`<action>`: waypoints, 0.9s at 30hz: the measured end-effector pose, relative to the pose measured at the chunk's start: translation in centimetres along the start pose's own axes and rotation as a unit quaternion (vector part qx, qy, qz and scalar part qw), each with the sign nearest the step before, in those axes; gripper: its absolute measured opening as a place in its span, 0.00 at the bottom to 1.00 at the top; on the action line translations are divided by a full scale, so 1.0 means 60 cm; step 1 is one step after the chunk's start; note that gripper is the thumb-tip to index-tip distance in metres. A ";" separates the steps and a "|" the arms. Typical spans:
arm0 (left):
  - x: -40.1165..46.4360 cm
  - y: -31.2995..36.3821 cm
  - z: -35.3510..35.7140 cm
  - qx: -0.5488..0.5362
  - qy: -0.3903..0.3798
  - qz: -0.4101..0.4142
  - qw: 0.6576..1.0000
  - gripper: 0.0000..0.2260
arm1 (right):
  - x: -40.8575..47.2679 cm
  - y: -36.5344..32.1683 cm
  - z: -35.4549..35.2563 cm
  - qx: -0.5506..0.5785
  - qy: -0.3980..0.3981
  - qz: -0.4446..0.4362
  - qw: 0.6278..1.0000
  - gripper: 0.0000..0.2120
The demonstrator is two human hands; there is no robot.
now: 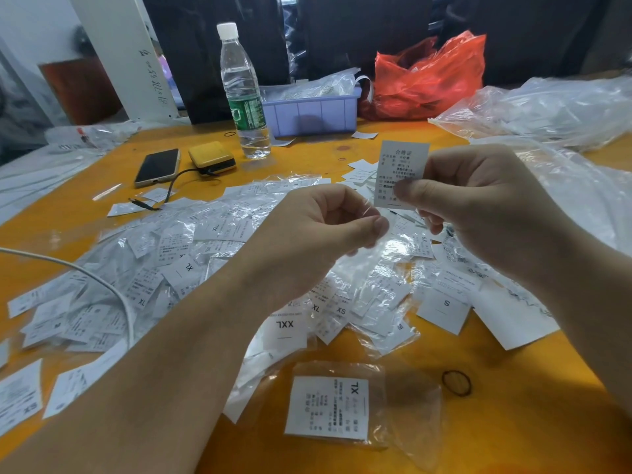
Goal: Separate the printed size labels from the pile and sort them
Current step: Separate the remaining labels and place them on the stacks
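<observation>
Nearest me one bagged XL label [326, 407] lies apart on the surface [496, 422]; most of the pile [191, 268] looks unsorted. Right grip [478, 196] pinches a printed label [402, 172]; left grip [328, 227] pinches clear film [367, 208].

1 head-worn wide-angle view looks forward and steeply down across an orange-yellow tabletop [496, 422], with both bare forearms entering from the bottom edge and the left hand [318, 234] and right hand [478, 203] close beneath the lens. The far edge, with a clear plastic water bottle [243, 94] and a lavender plastic bin [311, 112], curves with lens distortion.
</observation>
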State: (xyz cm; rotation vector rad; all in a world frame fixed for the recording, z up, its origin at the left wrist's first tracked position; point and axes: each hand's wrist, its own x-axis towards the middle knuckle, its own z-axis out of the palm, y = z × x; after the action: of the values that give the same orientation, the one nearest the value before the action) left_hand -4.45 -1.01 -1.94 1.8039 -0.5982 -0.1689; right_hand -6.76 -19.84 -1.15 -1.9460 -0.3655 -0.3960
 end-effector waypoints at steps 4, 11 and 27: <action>0.000 -0.001 0.000 -0.003 -0.004 -0.001 1.000 0.05 | -0.002 -0.001 0.002 0.005 -0.010 -0.001 1.000 0.06; -0.001 0.002 0.002 -0.009 -0.012 0.001 1.000 0.09 | -0.002 0.001 0.002 0.000 -0.004 0.004 1.000 0.06; -0.002 0.004 0.002 -0.026 -0.014 0.002 1.000 0.09 | 0.001 0.004 -0.005 -0.003 -0.009 0.001 1.000 0.06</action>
State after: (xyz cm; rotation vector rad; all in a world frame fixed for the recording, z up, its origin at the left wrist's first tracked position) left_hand -4.68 -1.09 -1.80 1.7536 -0.6122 -0.2064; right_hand -6.62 -20.18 -1.19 -1.9567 -0.3738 -0.3792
